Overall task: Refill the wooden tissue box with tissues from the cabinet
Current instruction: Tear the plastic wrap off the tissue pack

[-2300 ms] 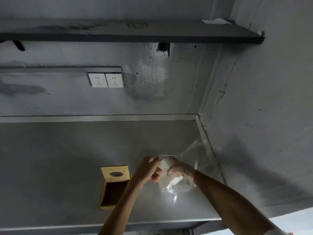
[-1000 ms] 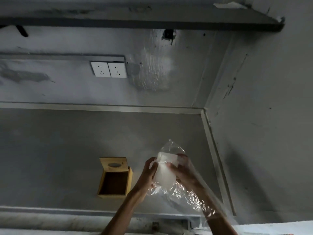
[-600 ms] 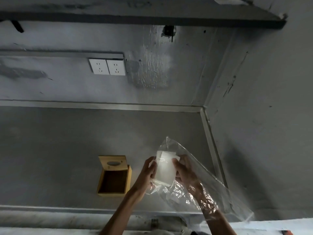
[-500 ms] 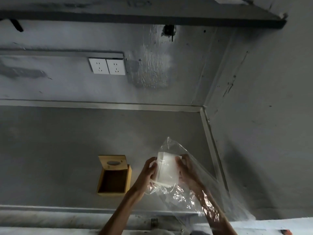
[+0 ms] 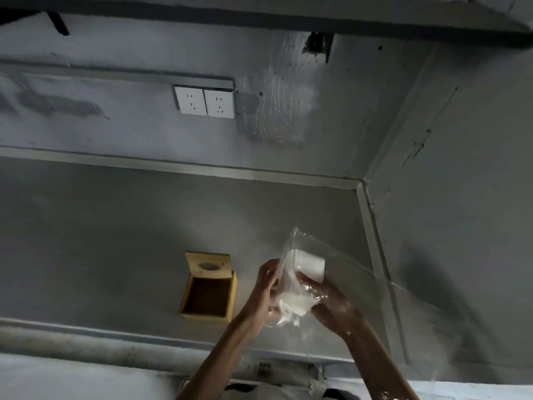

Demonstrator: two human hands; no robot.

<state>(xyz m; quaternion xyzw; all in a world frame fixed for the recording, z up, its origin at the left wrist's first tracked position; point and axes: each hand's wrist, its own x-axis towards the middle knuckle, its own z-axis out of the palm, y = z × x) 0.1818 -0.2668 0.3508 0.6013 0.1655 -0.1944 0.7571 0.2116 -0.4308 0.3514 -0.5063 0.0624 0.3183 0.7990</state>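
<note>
Two bare hands work above a grey counter (image 5: 115, 241) set into a corner of grey walls. The left hand (image 5: 266, 287) curls its fingers around the near edge of a white tissue stack (image 5: 305, 272), while the right hand (image 5: 328, 301) grips the stack from the other side, its fingers wrapped in a clear plastic bag (image 5: 360, 284) that billows out to the right. The stack's top end protrudes from the plastic. The wooden tissue box (image 5: 209, 287) sits on the counter just left of the hands, its lid upright at the back, its interior dark. A double wall socket (image 5: 204, 101) is mounted on the wall above.
</note>
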